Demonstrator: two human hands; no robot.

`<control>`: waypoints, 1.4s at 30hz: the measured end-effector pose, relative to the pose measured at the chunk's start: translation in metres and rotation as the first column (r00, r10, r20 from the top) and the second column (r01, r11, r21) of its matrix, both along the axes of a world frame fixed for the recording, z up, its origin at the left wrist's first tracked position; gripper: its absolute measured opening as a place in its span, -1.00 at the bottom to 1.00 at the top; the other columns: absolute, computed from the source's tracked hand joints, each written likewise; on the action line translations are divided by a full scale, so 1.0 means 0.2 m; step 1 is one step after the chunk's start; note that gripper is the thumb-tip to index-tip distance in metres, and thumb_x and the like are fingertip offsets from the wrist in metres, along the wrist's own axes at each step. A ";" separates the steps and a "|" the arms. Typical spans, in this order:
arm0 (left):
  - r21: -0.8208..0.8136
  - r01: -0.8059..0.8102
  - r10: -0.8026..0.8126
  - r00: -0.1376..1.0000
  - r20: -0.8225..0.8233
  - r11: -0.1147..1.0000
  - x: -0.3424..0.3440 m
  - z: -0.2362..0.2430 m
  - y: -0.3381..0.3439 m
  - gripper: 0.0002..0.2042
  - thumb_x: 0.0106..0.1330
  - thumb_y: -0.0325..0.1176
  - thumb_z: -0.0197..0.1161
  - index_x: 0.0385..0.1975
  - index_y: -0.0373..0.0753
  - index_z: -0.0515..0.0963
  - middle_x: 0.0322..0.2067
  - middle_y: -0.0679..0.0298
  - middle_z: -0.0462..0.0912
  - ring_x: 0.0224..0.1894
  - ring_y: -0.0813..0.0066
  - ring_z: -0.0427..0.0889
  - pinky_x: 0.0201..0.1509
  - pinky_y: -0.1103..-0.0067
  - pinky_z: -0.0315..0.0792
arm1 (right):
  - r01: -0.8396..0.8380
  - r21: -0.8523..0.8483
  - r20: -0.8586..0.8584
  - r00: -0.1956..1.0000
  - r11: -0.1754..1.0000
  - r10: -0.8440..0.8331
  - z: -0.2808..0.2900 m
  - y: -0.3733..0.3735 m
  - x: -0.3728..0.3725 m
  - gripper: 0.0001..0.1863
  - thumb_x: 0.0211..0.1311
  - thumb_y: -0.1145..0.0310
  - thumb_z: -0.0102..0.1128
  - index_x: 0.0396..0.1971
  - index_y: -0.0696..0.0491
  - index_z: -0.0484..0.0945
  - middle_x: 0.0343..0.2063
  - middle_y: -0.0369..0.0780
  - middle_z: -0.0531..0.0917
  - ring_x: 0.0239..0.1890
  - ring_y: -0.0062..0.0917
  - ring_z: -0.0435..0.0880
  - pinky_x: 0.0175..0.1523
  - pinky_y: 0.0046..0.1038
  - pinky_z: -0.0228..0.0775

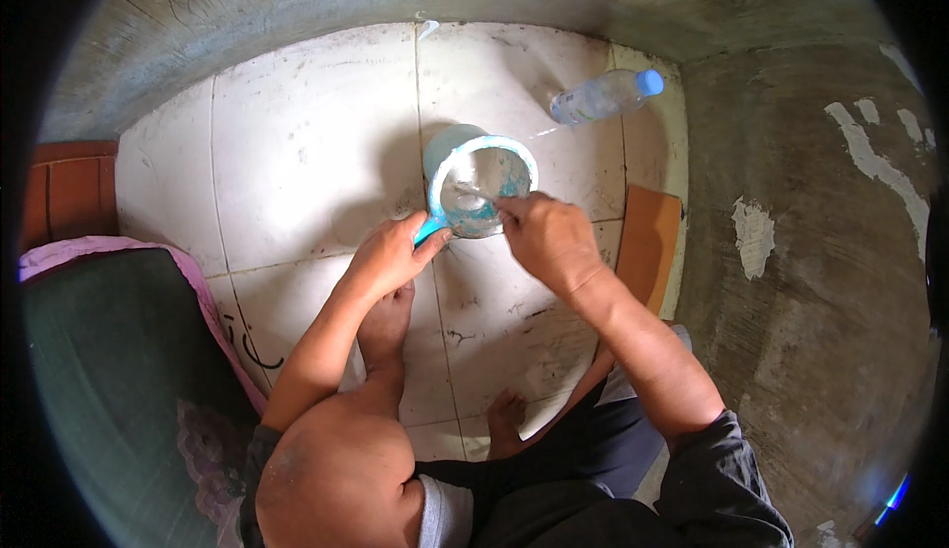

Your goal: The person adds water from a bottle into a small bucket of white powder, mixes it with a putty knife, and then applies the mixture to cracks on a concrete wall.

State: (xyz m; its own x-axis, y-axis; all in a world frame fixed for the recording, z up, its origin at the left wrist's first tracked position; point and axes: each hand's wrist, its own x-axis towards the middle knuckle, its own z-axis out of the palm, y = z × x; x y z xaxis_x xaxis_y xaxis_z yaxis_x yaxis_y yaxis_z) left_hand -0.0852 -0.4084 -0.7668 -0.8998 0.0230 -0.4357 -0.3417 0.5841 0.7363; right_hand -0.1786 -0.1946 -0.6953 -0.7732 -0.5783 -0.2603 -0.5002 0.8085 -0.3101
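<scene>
A light-blue plastic dipper (441,158) with a short bright-blue handle is tilted toward me over the white tiles. My left hand (393,252) is closed around its handle. Blue smears and a pale, shiny wet-looking mix (473,207) coat the inside. At the dipper's right rim, the fingers of my right hand (554,237) are pinched together around a thin stick-like tool (476,191) that reaches into the dipper. The tool's far end is not clear, so its kind cannot be told.
A clear plastic bottle with a blue cap (605,96) lies on the tiles at the back right. An orange-brown board (648,244) lies by the rough right wall (791,321). To the left are a dark green cushion with pink edging (119,350) and a reddish-brown wooden piece (77,190).
</scene>
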 end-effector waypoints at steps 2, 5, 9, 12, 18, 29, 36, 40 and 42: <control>0.020 -0.015 0.015 1.000 -0.005 1.000 0.01 -0.01 0.00 -0.61 0.42 0.01 0.26 -0.25 -0.29 0.57 -0.45 -0.06 0.69 -0.34 -0.17 0.68 -0.26 0.12 0.52 | 0.092 -0.017 0.055 0.994 0.996 -0.090 0.08 -0.01 -0.04 -0.78 0.35 0.26 0.20 -0.16 -0.02 0.76 -0.33 -0.09 0.74 -0.31 -0.14 0.75 -0.16 -0.17 0.61; 0.014 -0.011 0.011 1.000 -0.004 1.000 0.01 -0.02 0.00 -0.61 0.43 0.01 0.26 -0.25 -0.29 0.56 -0.45 -0.07 0.69 -0.34 -0.17 0.68 -0.25 0.12 0.52 | 0.067 -0.044 0.032 0.997 0.997 -0.065 0.14 -0.02 -0.03 -0.78 0.35 0.30 0.17 -0.19 0.02 0.75 -0.33 -0.10 0.73 -0.31 -0.18 0.76 -0.17 -0.19 0.62; 0.012 0.001 -0.001 1.000 -0.007 1.000 0.00 0.00 0.00 -0.62 0.43 0.00 0.26 -0.24 -0.28 0.57 -0.44 -0.06 0.70 -0.33 -0.16 0.68 -0.24 0.13 0.51 | -0.031 0.067 -0.019 0.999 0.997 0.032 0.08 -0.02 0.06 -0.78 0.33 0.29 0.21 -0.14 -0.04 0.76 -0.41 -0.12 0.69 -0.40 -0.24 0.74 -0.26 -0.23 0.60; 0.010 0.008 -0.008 1.000 0.000 1.000 0.00 0.01 0.01 -0.62 0.43 0.00 0.26 -0.23 -0.28 0.57 -0.42 -0.04 0.70 -0.32 -0.16 0.68 -0.23 0.14 0.51 | -0.054 0.092 -0.064 0.996 0.994 0.060 -0.04 -0.02 0.08 -0.78 0.34 0.29 0.22 -0.11 -0.07 0.76 -0.43 -0.11 0.68 -0.42 -0.27 0.73 -0.28 -0.23 0.59; 0.036 -0.016 0.016 1.000 0.024 0.999 0.01 -0.01 0.01 -0.62 0.43 0.00 0.26 -0.20 -0.27 0.56 -0.40 -0.03 0.71 -0.30 -0.13 0.69 -0.22 0.16 0.52 | 0.072 -0.010 0.041 0.997 0.997 -0.071 0.03 0.01 -0.09 -0.77 0.36 0.24 0.20 -0.12 -0.06 0.76 -0.28 -0.07 0.75 -0.30 -0.13 0.74 -0.16 -0.18 0.60; 0.027 -0.012 0.010 0.999 0.048 1.000 -0.02 0.02 0.00 -0.62 0.43 0.00 0.25 -0.16 -0.27 0.57 -0.39 -0.04 0.71 -0.30 -0.11 0.70 -0.21 0.18 0.53 | -0.120 0.089 -0.136 0.982 0.989 0.132 -0.03 0.03 0.02 -0.77 0.31 0.32 0.23 -0.09 -0.05 0.74 -0.41 -0.11 0.69 -0.45 -0.25 0.73 -0.36 -0.23 0.58; 0.061 -0.052 0.048 0.996 0.073 0.997 -0.01 0.01 0.01 -0.63 0.44 -0.02 0.25 -0.17 -0.28 0.57 -0.41 -0.03 0.70 -0.33 -0.09 0.70 -0.22 0.19 0.51 | -0.085 -0.042 -0.182 0.980 0.996 0.076 -0.07 -0.06 -0.03 -0.76 0.30 0.32 0.23 -0.09 -0.03 0.74 -0.34 -0.13 0.71 -0.47 -0.27 0.73 -0.36 -0.24 0.59; 0.044 -0.029 0.025 0.996 0.085 0.999 -0.05 0.04 0.01 -0.63 0.44 -0.02 0.26 -0.17 -0.28 0.58 -0.43 -0.02 0.70 -0.36 -0.07 0.69 -0.24 0.21 0.50 | -0.184 0.096 -0.181 0.963 0.978 0.199 -0.08 0.01 0.06 -0.75 0.28 0.37 0.23 -0.09 -0.02 0.75 -0.35 -0.12 0.70 -0.51 -0.35 0.74 -0.41 -0.32 0.57; 0.056 -0.044 0.041 0.998 0.057 0.997 -0.03 0.03 0.00 -0.63 0.44 -0.02 0.26 -0.17 -0.28 0.58 -0.44 -0.01 0.70 -0.37 -0.06 0.69 -0.24 0.21 0.50 | -0.177 0.054 -0.197 0.963 0.983 0.185 -0.05 0.04 0.02 -0.75 0.28 0.37 0.24 -0.08 -0.03 0.75 -0.38 -0.14 0.69 -0.52 -0.29 0.72 -0.41 -0.29 0.57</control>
